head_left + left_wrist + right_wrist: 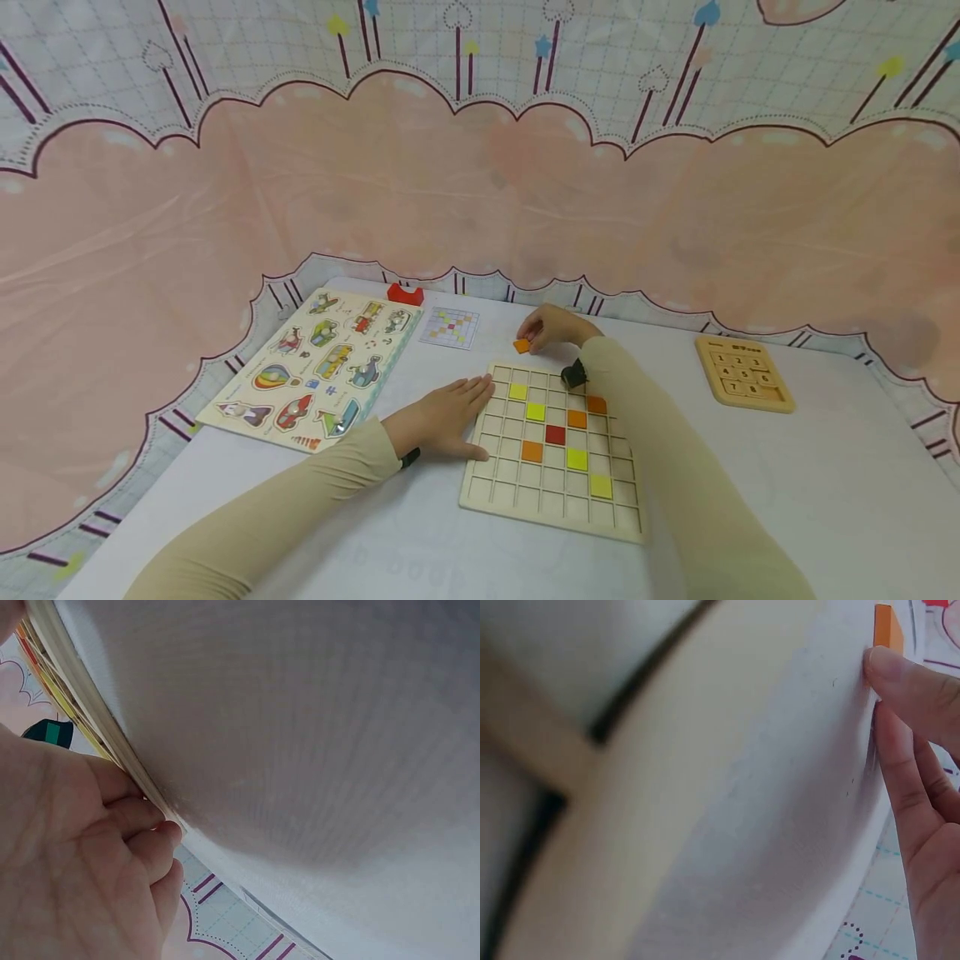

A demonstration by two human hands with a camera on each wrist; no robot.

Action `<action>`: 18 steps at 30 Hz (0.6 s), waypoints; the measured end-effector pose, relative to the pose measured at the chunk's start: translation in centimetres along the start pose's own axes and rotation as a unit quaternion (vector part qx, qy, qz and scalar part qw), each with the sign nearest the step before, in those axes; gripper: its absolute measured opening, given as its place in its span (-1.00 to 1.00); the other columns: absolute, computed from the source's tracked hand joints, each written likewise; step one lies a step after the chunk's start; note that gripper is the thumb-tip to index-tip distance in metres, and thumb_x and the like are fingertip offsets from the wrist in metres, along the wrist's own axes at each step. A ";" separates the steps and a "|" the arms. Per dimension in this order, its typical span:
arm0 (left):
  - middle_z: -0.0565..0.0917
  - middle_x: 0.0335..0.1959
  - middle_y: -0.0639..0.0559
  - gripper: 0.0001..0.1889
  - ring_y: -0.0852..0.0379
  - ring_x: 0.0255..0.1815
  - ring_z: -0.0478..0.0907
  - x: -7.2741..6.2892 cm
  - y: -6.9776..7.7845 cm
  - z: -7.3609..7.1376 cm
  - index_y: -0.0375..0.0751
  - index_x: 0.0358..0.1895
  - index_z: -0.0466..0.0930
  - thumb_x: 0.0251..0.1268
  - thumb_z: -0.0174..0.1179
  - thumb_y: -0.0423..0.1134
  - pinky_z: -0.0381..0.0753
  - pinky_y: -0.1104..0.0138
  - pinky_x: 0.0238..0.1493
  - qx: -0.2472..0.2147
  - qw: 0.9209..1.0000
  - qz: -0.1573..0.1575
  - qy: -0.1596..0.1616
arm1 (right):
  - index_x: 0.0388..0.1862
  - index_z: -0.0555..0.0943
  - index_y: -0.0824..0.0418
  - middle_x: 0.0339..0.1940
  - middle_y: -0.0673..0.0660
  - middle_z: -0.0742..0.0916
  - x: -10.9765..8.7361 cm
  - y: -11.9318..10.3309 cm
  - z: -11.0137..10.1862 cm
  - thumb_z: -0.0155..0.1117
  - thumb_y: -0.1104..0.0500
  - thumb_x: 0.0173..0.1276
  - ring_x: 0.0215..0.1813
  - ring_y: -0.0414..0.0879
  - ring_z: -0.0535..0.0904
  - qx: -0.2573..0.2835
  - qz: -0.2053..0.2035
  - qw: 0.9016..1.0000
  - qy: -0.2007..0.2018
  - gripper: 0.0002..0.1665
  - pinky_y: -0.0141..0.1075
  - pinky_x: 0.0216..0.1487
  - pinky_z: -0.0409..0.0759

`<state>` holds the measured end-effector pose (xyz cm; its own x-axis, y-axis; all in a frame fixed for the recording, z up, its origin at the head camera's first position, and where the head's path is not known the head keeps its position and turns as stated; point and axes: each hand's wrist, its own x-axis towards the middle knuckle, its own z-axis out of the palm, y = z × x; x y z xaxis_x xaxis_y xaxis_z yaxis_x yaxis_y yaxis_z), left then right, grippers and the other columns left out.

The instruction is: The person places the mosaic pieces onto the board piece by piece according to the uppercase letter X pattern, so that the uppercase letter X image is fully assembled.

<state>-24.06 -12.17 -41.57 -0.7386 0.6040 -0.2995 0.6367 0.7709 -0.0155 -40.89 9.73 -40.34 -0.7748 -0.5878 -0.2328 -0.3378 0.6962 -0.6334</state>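
A wooden grid board (504, 492) lies on the white table, with several yellow tiles (536, 412), 3 orange tiles (532, 452) and a red tile (555, 435) in its squares. Along the board's left edge my left hand (446, 417) is spread, thumb and fingertips touching the rim; in the left wrist view its fingers (154, 851) meet the board's side. Beyond the board's far edge, my right hand (553, 327) pinches an orange square tile (522, 345). The right wrist view has the thumb against that tile (887, 628). My right sleeve hides part of the board's right side.
A small printed card with a coloured grid (450, 327) lies past the board. At left is a picture puzzle board (352, 333), with a red block (405, 294) behind it. A wooden number puzzle (744, 373) sits at right. Patterned cloth (480, 200) hangs behind.
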 end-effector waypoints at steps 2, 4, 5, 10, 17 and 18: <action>-0.07 0.55 -0.07 0.07 0.03 0.56 -0.11 0.0 0.0 0.0 -0.24 0.50 -0.12 0.11 -0.02 0.45 -0.05 0.21 0.54 -0.001 1.000 0.000 0.000 | -0.12 0.69 0.31 -0.19 0.18 0.74 0.0 -0.1 0.1 0.42 0.37 0.07 -0.25 -0.13 0.53 -0.008 -0.003 1.000 0.005 -0.67 -0.38 -0.07 0.59; -0.07 0.55 -0.08 0.07 0.02 0.56 -0.11 0.0 0.0 0.0 -0.24 0.50 -0.12 0.11 -0.02 0.45 -0.06 0.20 0.54 -0.001 1.000 0.001 0.000 | -0.14 0.70 0.30 -0.20 0.17 0.74 0.0 -0.1 0.2 0.42 0.37 0.07 -0.27 -0.14 0.52 -0.013 -0.003 1.000 0.009 -0.69 -0.39 -0.08 0.58; -0.07 0.55 -0.08 0.07 0.02 0.56 -0.11 -0.1 0.0 -0.1 -0.24 0.50 -0.12 0.12 -0.02 0.45 -0.06 0.20 0.54 -0.002 1.000 0.001 0.000 | -0.15 0.70 0.29 -0.21 0.17 0.74 -0.1 -0.1 0.2 0.42 0.36 0.07 -0.28 -0.14 0.52 -0.015 -0.002 1.000 0.009 -0.70 -0.40 -0.09 0.58; -0.07 0.55 -0.09 0.06 0.02 0.56 -0.11 -0.1 0.0 -0.1 -0.25 0.50 -0.12 0.13 -0.03 0.44 -0.06 0.20 0.54 -0.002 1.000 0.003 -0.001 | -0.17 0.71 0.28 -0.22 0.16 0.74 -0.2 -0.1 0.1 0.42 0.35 0.08 -0.29 -0.14 0.52 -0.016 -0.005 1.000 0.006 -0.72 -0.41 -0.10 0.58; -0.08 0.55 -0.10 0.06 0.02 0.56 -0.12 -0.1 0.1 -0.2 -0.25 0.50 -0.13 0.13 -0.05 0.45 -0.07 0.20 0.54 0.003 1.000 0.004 -0.003 | -0.14 0.70 0.29 -0.17 0.19 0.74 -1.3 -0.4 -0.4 0.41 0.32 0.11 -0.23 -0.13 0.57 -0.027 -0.028 0.999 0.008 -0.71 -0.34 -0.03 0.62; -0.08 0.55 -0.10 0.06 0.02 0.56 -0.12 0.0 0.0 -0.1 -0.25 0.50 -0.13 0.13 -0.05 0.45 -0.07 0.20 0.55 0.003 1.000 0.003 -0.003 | -0.14 0.69 0.30 -0.16 0.20 0.74 -1.6 -0.5 -0.5 0.40 0.32 0.11 -0.23 -0.13 0.58 -0.028 -0.036 0.999 0.009 -0.71 -0.32 -0.01 0.62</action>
<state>-24.06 -12.12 -41.42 -0.7328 0.6080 -0.3055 0.6433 0.7654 -0.0196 -39.76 10.55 -39.29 -0.7572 -0.6296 -0.1739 -0.4220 0.6748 -0.6054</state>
